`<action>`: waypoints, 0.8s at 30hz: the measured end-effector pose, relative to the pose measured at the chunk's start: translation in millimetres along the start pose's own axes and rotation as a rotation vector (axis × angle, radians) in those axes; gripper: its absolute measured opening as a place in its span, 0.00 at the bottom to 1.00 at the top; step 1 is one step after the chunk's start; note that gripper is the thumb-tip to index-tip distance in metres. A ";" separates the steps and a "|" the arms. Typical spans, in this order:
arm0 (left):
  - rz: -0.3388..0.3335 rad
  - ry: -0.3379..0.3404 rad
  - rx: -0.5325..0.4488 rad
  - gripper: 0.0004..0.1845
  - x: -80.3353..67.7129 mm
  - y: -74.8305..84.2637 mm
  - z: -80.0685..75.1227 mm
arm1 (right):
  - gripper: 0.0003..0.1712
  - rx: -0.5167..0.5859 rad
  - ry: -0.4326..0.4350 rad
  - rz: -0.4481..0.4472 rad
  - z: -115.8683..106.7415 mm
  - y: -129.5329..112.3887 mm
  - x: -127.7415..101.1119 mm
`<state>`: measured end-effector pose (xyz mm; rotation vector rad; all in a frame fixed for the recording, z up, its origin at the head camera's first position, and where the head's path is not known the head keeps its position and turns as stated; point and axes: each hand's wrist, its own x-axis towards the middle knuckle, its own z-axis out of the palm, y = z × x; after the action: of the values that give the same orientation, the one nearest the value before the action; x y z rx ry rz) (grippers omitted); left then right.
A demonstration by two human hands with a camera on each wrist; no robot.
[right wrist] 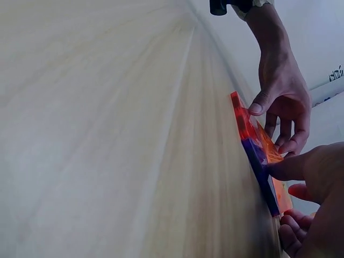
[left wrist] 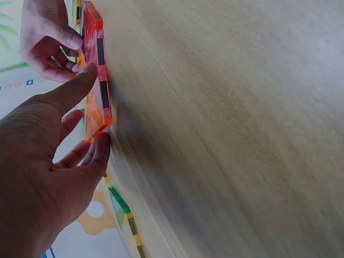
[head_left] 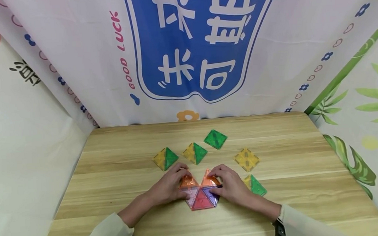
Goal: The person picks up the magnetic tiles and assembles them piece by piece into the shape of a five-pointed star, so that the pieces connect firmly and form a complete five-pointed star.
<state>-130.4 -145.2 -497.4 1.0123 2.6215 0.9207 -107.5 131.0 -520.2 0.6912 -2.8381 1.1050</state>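
Several translucent triangular magnetic tiles lie edge to edge on the wooden table in a partial hexagon, with a gap at the far side. They are a left orange tile [head_left: 188,182], a right orange tile [head_left: 209,181], a pale pink tile [head_left: 190,195], a red tile [head_left: 202,200] and a purple tile [head_left: 213,198]. My left hand [head_left: 169,186] grips the left side, thumb on the pale pink tile, fingers about the orange one. Opposite it, my right hand [head_left: 232,187] holds the right side, its thumb [right wrist: 287,168] on the purple tile and its fingers at the orange tile.
Beyond the hands lie two yellow-and-green tile pairs [head_left: 170,158] [head_left: 199,152] and a green pair [head_left: 215,139]. To the right are a yellow pair [head_left: 247,160] and another yellow-and-green pair [head_left: 258,187], partly behind my right hand. A printed cloth [head_left: 265,105] hangs along the table's back edge.
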 end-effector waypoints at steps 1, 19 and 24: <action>0.001 0.001 -0.021 0.27 0.0 -0.5 -0.1 | 0.22 0.011 0.001 0.000 -0.2 0.0 0.2; -0.065 -0.067 -0.105 0.21 4.4 -6.3 -0.4 | 0.22 0.164 -0.067 -0.009 -5.3 10.3 3.4; -0.062 -0.076 -0.112 0.21 5.4 -4.4 -0.8 | 0.21 0.191 -0.086 -0.019 -7.4 15.0 5.0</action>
<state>-137.1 -144.6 -499.2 0.9154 2.4940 0.9832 -119.2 143.7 -523.4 0.7926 -2.8133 1.3898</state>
